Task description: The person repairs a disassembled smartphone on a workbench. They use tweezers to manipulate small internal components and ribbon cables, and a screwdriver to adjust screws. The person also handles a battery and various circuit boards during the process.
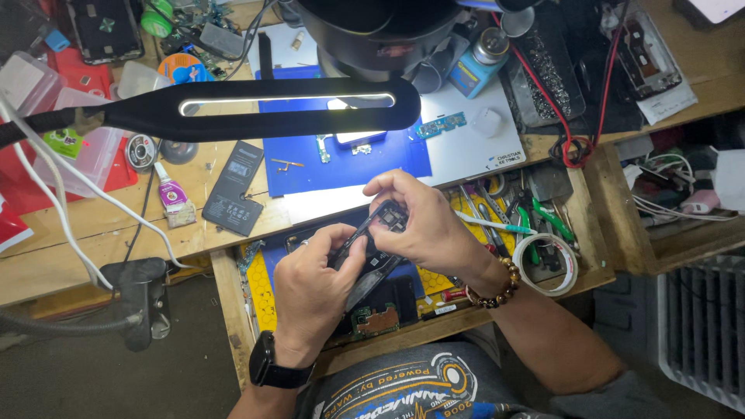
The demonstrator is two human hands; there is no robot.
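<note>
Both hands grip one opened phone frame (pixel 372 247), held above the open drawer (pixel 590 256). The left hand (pixel 314 291) has its fingers (pixel 351 250) curled tight round the frame's lower end. The right hand (pixel 423 225) pinches the upper end, its fingers (pixel 380 186) bent over the camera corner. Under the fingers, the drawer holds a circuit board (pixel 376 318), pliers (pixel 547 217) and a tape roll (pixel 547 264). Beyond the fingers, a phone battery (pixel 237 188) lies on the wooden counter (pixel 93 240), beside a blue mat (pixel 349 159).

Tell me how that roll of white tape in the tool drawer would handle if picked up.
The roll of white tape looks light: a thin, hollow ring. Lying flat among tools, it shouldn't roll, though on edge it probably would. Its open centre likely makes it easy to hook with a finger.
</note>
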